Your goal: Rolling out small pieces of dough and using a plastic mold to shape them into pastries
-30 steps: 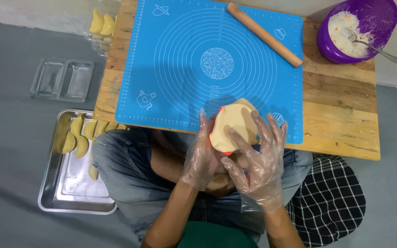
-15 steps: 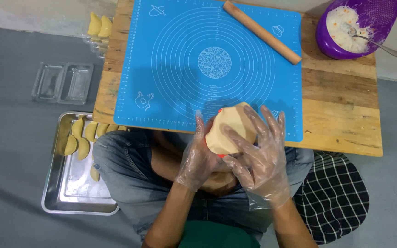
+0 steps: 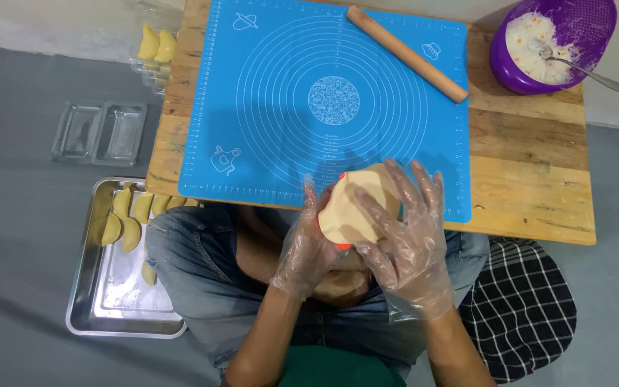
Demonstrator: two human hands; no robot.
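Note:
Both my hands wear clear plastic gloves and hold a round pale-yellow dough piece (image 3: 356,204) with an orange-red edge showing beneath it, just over the near edge of the blue silicone mat (image 3: 266,93). My left hand (image 3: 309,244) cups it from the left and below. My right hand (image 3: 406,236) lies over its right side with fingers spread. The dough is held above my lap, off the mat.
A wooden rolling pin (image 3: 404,52) lies on the mat's far right. A purple bowl (image 3: 589,32) with white filling and a metal spoon (image 3: 596,74) stands on the wooden table (image 3: 531,172). A steel tray (image 3: 127,301) with several folded pastries sits on the floor at left, near clear plastic boxes (image 3: 99,132).
My hands have shifted slightly on the dough, the right fingers spreading further over it; the view has moved a little.

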